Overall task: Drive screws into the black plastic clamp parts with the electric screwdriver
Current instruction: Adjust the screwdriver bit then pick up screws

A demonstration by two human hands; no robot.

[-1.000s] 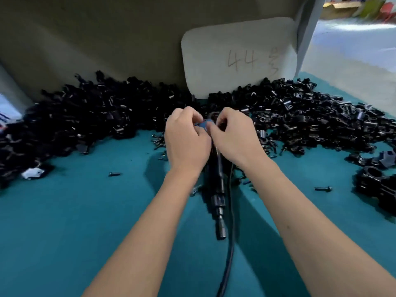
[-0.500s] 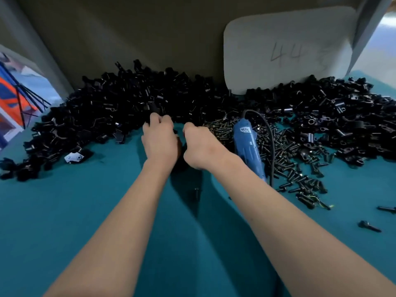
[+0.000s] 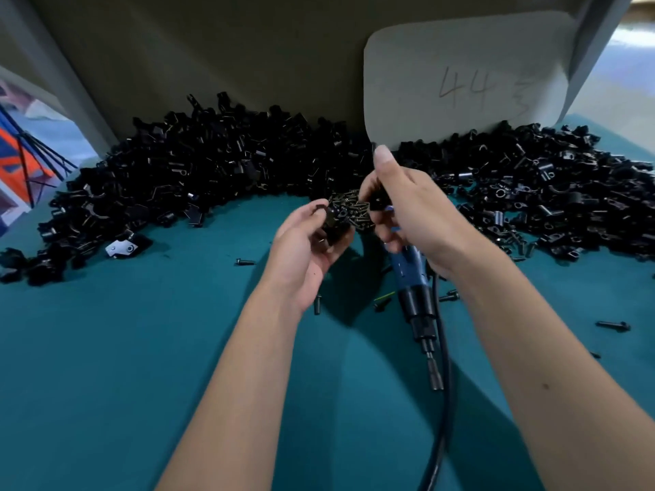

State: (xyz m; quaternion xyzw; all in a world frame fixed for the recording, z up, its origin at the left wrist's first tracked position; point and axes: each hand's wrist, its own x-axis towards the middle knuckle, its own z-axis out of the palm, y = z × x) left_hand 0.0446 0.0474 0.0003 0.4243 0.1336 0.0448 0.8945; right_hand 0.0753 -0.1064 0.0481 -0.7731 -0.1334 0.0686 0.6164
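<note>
My left hand [image 3: 304, 242] is raised palm up over the teal table [image 3: 141, 349] and holds a black clamp part [image 3: 331, 221] in its fingertips. My right hand [image 3: 418, 214] grips the blue electric screwdriver [image 3: 413, 274]; its black nose and bit [image 3: 435, 377] point down toward me. The index finger sticks straight up. A small dark piece sits under the right thumb; I cannot tell what it is. A heap of brass-coloured screws [image 3: 349, 207] lies between the two hands.
Big piles of black clamp parts lie at the back left [image 3: 177, 178] and back right [image 3: 549, 193]. A white card marked "44" [image 3: 460, 76] leans on the back wall. Loose screws [image 3: 613, 326] dot the cloth. The tool's black cable [image 3: 444, 419] runs toward me.
The screwdriver lay on the screws beside my right arm; now my right hand holds it. My left hand has come up from the table with a clamp part.
</note>
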